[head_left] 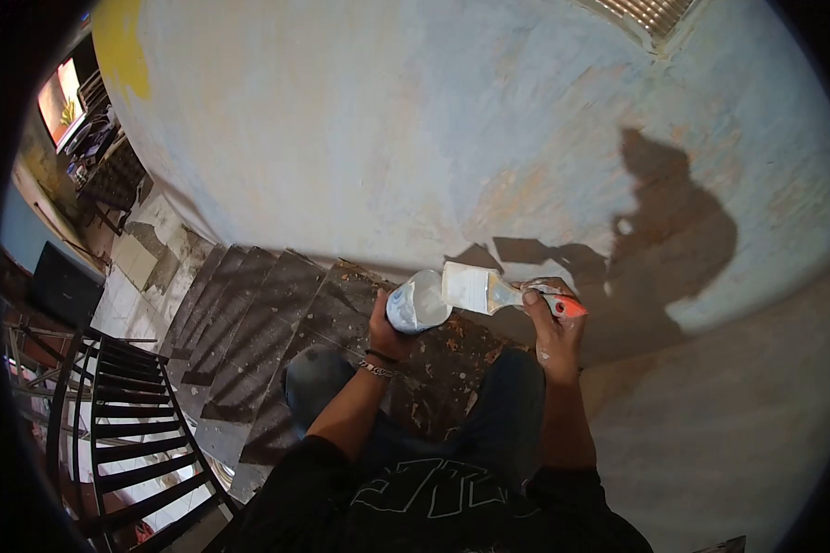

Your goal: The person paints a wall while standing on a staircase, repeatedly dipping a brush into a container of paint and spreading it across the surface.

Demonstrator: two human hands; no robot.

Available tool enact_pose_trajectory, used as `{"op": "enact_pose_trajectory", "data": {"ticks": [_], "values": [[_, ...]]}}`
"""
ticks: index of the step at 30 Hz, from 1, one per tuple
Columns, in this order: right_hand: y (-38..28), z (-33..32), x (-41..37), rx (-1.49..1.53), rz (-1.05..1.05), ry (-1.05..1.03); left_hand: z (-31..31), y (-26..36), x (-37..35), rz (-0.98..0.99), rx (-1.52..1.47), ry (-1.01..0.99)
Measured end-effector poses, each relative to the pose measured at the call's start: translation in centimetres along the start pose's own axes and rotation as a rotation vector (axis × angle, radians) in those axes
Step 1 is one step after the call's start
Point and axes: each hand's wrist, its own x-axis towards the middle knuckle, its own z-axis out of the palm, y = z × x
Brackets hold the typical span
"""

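Observation:
My left hand (390, 334) is wrapped round a small tub (402, 309) smeared with white paint, its open mouth facing up and to the right. White paint shows inside it. In my right hand (553, 334) is a wide paintbrush (507, 295) with an orange-red handle end, gripped near the handle's middle. White paint coats its bristles, which point left and overlap the tub's rim in this view. Paint specks mark my right hand's fingers.
Ahead curves a patchy pale wall (341, 129), with my shadow on its right part. Dark paint-spotted stairs (277, 304) descend to the left. A black railing (143, 410) stands at the lower left, and a grille (650, 14) is set high in the wall.

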Motion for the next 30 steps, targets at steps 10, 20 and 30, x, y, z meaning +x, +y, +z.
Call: {"op": "enact_pose_trajectory", "data": {"ticks": [10,20,30], "values": [[5.6,-2.6,0.8,-0.184,0.133,-0.148,-0.6,-4.0,1.5,0.013,0.095,0.036],[-0.1,-5.5,2.0,-0.287,0.401,-0.242,1.7,-6.3,2.3,-0.148,0.053,0.04],[2.9,-8.2,0.8,-0.14,0.061,-0.269,4.9,-7.0,6.1,-0.151,-0.004,0.131]]}}
